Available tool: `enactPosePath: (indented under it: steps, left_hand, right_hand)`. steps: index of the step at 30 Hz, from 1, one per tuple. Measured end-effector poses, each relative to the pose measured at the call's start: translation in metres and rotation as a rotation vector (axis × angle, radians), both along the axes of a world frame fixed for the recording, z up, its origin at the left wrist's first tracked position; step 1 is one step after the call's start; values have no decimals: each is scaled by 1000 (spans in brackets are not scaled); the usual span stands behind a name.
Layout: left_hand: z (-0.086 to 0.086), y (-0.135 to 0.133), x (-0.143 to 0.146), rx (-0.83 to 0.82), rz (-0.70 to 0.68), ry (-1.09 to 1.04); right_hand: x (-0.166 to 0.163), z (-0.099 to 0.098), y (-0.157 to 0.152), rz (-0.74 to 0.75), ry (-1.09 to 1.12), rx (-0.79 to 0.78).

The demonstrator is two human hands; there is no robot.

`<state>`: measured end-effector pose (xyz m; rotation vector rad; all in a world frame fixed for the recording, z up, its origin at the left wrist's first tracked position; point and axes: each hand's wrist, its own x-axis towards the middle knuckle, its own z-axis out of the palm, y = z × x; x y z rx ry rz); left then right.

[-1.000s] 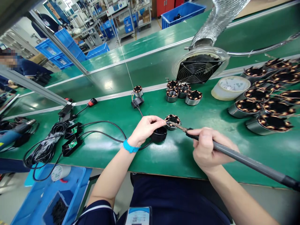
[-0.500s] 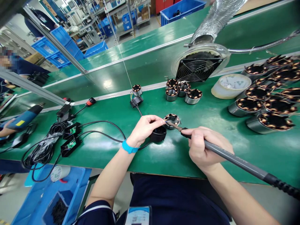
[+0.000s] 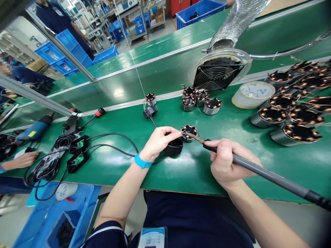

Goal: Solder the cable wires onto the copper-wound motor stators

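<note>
My left hand (image 3: pixel 158 142), with a blue band at the wrist, pinches thin wires (image 3: pixel 182 133) at the left edge of a copper-wound motor stator (image 3: pixel 190 138). The stator lies on the green bench. Under my left fingers sits a round black housing (image 3: pixel 174 148) with a black cable. In my right hand (image 3: pixel 231 161) is a grey soldering iron (image 3: pixel 263 173), fingers wrapped around its grip. Its tip points left over the stator, close to the pinched wires; whether it touches them I cannot tell.
Large stators (image 3: pixel 294 135) crowd the right side beside a white tub (image 3: pixel 252 96). Behind are small stators (image 3: pixel 212 106) and a fan with a duct (image 3: pixel 218 76). Leftward lie coiled cable (image 3: pixel 53 156), open black boxes (image 3: pixel 79 159), a co-worker's hand (image 3: pixel 27 159) and a blue heat gun (image 3: pixel 36 129).
My right hand and the soldering iron have shifted slightly right. My left hand stays put. The co-worker's hand has left the heat gun, and a standing person shows more at the back left.
</note>
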<state>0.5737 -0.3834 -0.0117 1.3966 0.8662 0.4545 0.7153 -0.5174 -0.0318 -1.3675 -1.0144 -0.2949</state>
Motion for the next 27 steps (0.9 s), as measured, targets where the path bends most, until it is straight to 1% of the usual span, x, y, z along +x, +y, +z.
enactPosePath:
  steps: [9,13,17,20,23,27]
  left_hand:
    - [1,0,0,-15,7,3]
    - [2,0,0,-8,13,8]
    - [3,0,1,2,17,2]
    - [2,0,1,-2,21,-4]
    - [2,0,1,2,28,4]
    - [4,0,0,57,19,1]
  right_hand:
    - [1,-6,1,-14,4,-1]
    - [1,-4,4,3,11,-26]
    - [0,4,14,61,-32,-38]
    - [1,6,21,102,-49,-86]
    - [3,2,25,184,-18,-156]
    - [4,-9,29,335,24,-264]
